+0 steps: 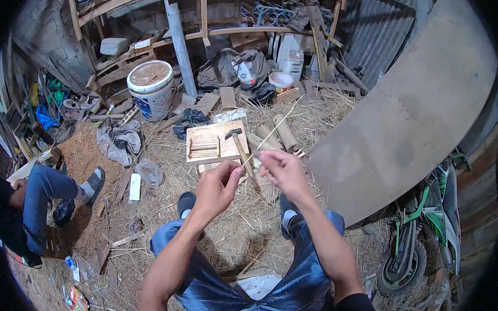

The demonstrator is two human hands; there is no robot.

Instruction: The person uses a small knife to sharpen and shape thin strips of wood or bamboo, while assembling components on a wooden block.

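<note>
My left hand (216, 187) pinches a thin pale stick (279, 121), which slants up to the right. My right hand (279, 174) is closed beside the stick, its fingertips by a small dark bit that I cannot make out. Beyond my hands a pale wooden board (200, 132) bears a small rack of thin slats (203, 148). A hammer (232, 133) with a wooden handle lies at the board's right side, next to some pale cylindrical pieces (285, 132).
Another person's leg (50, 184) is at the left beside wood shavings (83, 149). A white bucket (150, 97) stands behind. A large sheet (409, 107) leans at the right above a green motorbike (426, 221). Straw (330, 112) and scraps cover the ground.
</note>
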